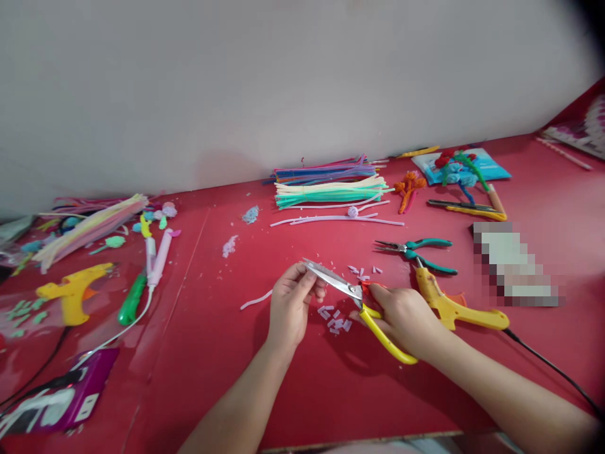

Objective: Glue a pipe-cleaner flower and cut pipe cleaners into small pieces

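My right hand (401, 315) is closed around the yellow handle of a pair of scissors (333, 279), whose blades point up and left. The blade tips reach the thumb and fingers of my left hand (293, 299), which are pinched together. A pale lilac pipe cleaner (255, 299) sticks out to the left from behind that hand; its other end is hidden by the fingers. Short cut lilac pieces (336, 323) lie on the red table below the blades, and a few more cut pieces (363, 275) lie just beyond the scissors.
Bundles of pipe cleaners (331, 192) lie by the wall. At right are green-handled pliers (411, 247), a yellow glue gun (458, 309) with its cord, and a pixelated phone-like object (515, 265). Another glue gun (75, 293) and a pink-and-white corded tool (159, 258) lie at left.
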Tool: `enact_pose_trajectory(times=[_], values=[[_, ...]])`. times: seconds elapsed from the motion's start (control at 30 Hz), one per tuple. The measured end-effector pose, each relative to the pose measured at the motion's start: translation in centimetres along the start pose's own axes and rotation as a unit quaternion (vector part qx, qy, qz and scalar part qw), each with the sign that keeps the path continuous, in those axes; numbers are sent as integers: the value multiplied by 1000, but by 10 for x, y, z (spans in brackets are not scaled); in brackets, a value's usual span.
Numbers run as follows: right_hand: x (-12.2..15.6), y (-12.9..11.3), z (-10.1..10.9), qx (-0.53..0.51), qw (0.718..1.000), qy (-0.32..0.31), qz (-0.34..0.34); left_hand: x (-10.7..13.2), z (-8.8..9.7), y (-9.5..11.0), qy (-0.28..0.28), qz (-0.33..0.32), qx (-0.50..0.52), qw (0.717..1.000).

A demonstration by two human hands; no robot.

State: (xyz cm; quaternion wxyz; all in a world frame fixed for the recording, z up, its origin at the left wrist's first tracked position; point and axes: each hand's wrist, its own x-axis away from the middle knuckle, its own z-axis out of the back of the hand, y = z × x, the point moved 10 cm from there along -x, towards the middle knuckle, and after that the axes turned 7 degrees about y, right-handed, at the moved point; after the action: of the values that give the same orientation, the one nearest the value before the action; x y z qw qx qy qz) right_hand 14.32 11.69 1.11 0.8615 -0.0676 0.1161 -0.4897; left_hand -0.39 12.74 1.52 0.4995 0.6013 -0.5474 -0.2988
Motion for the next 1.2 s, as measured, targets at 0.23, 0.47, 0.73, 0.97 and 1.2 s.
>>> enact_pose_trajectory(times=[0.23,0.47,0.73,0.97,1.2], values=[[-1,4,1,-6,1000,0,-17,0,3,-1,14,11,-1,1000],[-6,14,7,-3,997,-1,-75,0,0,-8,-1,32,20,999],[-12,16,5,-146,982,7,-117,8,-19,-30,-76,117,-22,990],[-13,-1,12,-466,876,-30,-123,31,-41,-51,-205,189,-103,955],[-8,-2,3,-492,856,-74,-144,36,-47,-51,-245,184,-138,942]])
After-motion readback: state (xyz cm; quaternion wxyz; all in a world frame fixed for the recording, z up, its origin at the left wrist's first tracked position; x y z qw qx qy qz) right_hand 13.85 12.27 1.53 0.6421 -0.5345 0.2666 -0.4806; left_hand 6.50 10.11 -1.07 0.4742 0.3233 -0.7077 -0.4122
